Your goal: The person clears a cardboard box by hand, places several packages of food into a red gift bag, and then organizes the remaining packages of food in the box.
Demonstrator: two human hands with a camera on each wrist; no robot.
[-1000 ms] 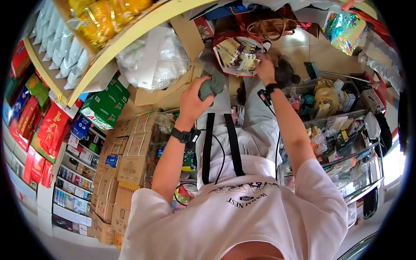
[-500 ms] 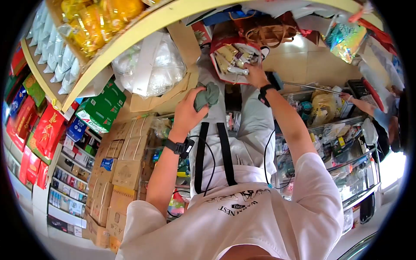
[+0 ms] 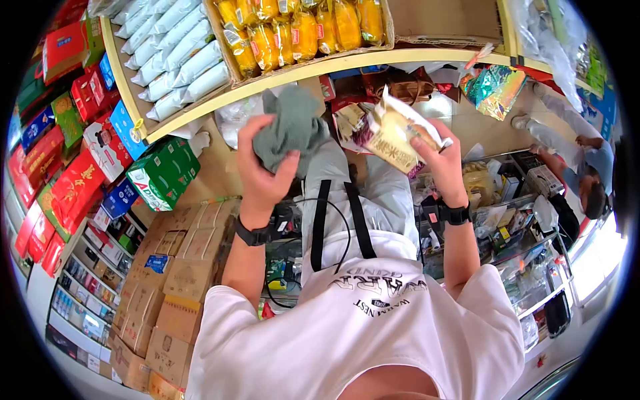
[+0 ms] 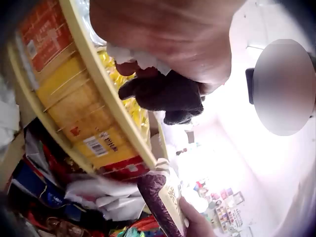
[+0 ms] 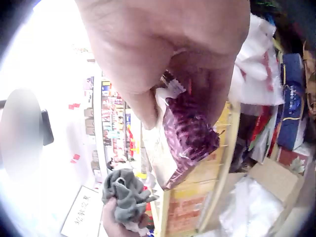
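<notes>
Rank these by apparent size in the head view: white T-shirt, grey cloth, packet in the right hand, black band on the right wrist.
1. White T-shirt
2. Grey cloth and packet: too alike to rank
3. Black band

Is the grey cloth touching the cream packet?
Apart: the head view shows a gap between the grey cloth in the left hand and the cream packet in the right hand.

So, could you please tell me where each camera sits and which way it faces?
Head: head-worn, facing forward and down at the left hand and right hand; white shirt shows.
Left wrist: on that wrist, facing the cloth; both hands show.
Right wrist: on that wrist, facing the packet; both hands show.
Shared by both wrist views: cloth and packet.
</notes>
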